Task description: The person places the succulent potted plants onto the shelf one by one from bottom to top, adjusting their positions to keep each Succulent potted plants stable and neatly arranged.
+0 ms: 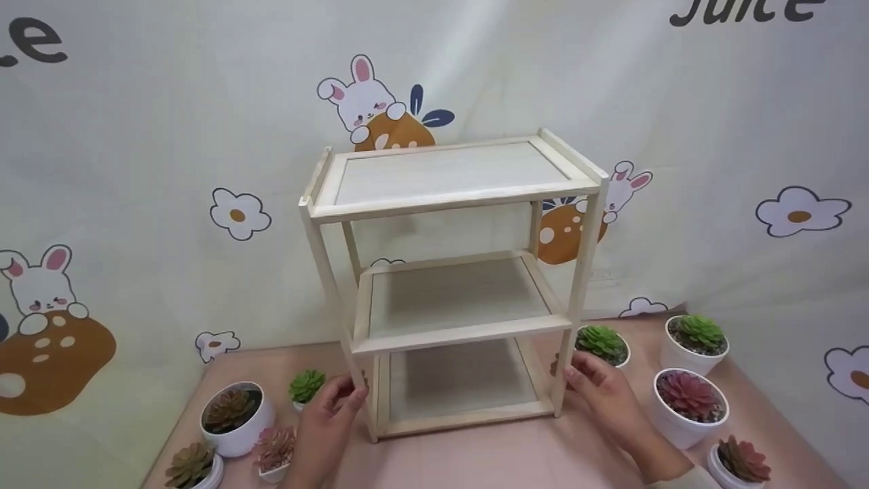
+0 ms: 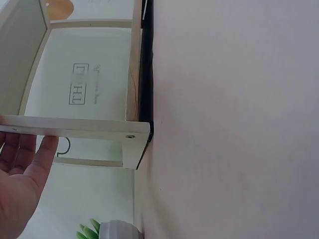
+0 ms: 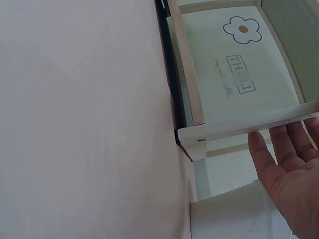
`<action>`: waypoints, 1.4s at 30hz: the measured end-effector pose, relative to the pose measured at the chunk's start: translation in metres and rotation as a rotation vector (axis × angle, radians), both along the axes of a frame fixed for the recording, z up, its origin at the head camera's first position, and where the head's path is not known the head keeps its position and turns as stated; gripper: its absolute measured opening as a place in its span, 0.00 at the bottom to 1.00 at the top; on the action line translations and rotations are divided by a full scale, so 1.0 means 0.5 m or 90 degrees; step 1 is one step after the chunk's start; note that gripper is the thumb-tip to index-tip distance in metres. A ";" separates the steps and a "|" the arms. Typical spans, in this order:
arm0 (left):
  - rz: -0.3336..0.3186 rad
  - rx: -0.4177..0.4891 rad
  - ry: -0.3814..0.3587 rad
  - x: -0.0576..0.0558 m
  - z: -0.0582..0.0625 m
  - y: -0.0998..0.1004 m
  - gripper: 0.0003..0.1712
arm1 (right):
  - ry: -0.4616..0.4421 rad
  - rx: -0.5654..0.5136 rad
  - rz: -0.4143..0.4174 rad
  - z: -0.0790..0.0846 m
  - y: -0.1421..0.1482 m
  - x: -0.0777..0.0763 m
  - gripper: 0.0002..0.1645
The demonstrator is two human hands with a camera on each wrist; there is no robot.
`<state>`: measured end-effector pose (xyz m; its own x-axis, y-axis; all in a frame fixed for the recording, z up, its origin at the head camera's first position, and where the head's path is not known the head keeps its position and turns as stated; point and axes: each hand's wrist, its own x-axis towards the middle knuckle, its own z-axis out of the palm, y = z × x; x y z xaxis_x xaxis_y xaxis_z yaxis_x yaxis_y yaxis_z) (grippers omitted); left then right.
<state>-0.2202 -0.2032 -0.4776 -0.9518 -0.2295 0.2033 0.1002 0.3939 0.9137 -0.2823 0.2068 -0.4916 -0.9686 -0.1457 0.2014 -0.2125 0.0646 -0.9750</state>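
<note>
A pale wooden three-tier shelf rack point(image 1: 461, 202) stands upright on the pink tabletop, its grey-white panels framed in wood. Low on its left front leg, my left hand point(image 1: 327, 424) holds on, thumb at the front and fingers reaching round the outer side. My right hand point(image 1: 611, 402) grips the right front leg at a similar height. Seen from the left wrist, the thumb and fingers of the left hand point(image 2: 20, 191) meet the upright point(image 2: 75, 127). In the right wrist view the right hand point(image 3: 294, 184) touches the matching upright point(image 3: 239, 128), near a screw hole. Both shelf tiers below the top carry nothing.
Potted succulents flank the rack: on the left a brown one in a white pot point(image 1: 237, 424) and a small green one point(image 1: 307, 386); on the right a green one point(image 1: 699, 336) and a red one point(image 1: 689, 401), among others. Behind hangs a printed cloth point(image 1: 475, 88) with rabbits and flowers.
</note>
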 end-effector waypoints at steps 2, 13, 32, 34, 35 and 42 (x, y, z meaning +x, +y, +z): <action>0.005 -0.003 -0.008 -0.009 -0.001 0.000 0.22 | 0.004 0.013 -0.002 0.001 0.001 0.000 0.23; 0.013 0.017 -0.038 -0.045 -0.001 0.010 0.27 | 0.005 0.028 -0.040 0.004 0.000 -0.003 0.19; -0.077 0.027 -0.049 -0.066 -0.021 0.005 0.25 | 0.010 0.067 -0.078 0.005 0.013 -0.020 0.21; -0.084 0.034 -0.058 -0.066 -0.024 0.002 0.25 | 0.008 0.079 -0.082 0.006 0.013 -0.021 0.21; -0.087 0.039 -0.061 -0.065 -0.026 0.002 0.25 | 0.007 0.081 -0.083 0.006 0.013 -0.022 0.21; -0.094 0.044 -0.075 -0.067 -0.030 -0.003 0.26 | 0.002 0.084 -0.091 0.004 0.009 -0.024 0.21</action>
